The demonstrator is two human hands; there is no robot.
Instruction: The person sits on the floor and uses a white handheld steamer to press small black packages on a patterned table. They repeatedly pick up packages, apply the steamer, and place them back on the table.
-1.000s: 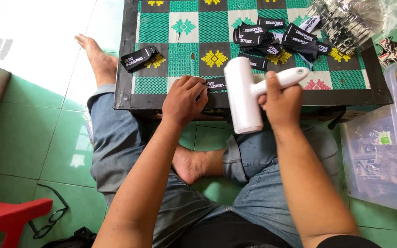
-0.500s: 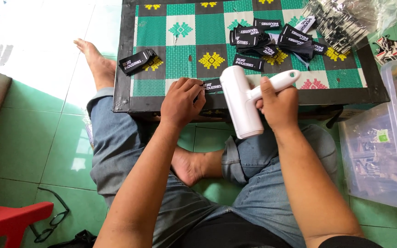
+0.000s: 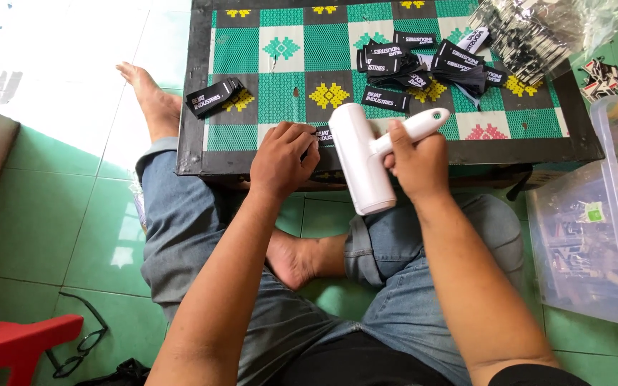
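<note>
1. The right hand (image 3: 415,161) grips a white lint roller (image 3: 366,154) by its handle, at the tabletop's (image 3: 252,61) near edge.
2. The left hand (image 3: 282,157), fingers curled, presses a black fabric label (image 3: 323,134) just left of the roller.
3. More black labels (image 3: 423,61) are heaped beyond both hands.

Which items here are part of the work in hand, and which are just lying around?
In use:
- white lint roller, held by right hand
- black fabric label under left hand
- pile of black labels
- small label stack

Lying about:
- eyeglasses on the floor
- red stool
- clear plastic bin
</note>
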